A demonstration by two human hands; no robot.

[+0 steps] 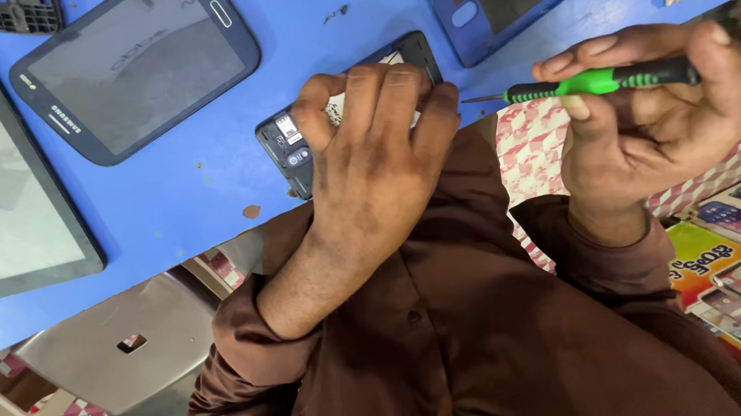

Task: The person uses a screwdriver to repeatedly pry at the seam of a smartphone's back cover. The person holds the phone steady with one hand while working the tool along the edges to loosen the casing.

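At the table edge (214, 212), left hand (376, 160) fingers grip an opened phone (292, 144) (seemingly backless); right hand (642, 119) fingers pinch 1 green screwdriver (596, 82).

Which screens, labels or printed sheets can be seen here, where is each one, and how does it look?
Tablet: left edge of the blue table, large, grey screen, dark frame.
Phone: upper left, dark blue rounded frame, screen off.
Opened phone: under the left hand, small label inside.
Printed sheet: lower right, colourful, with phone pictures.
Screwdriver: right hand, green and black.
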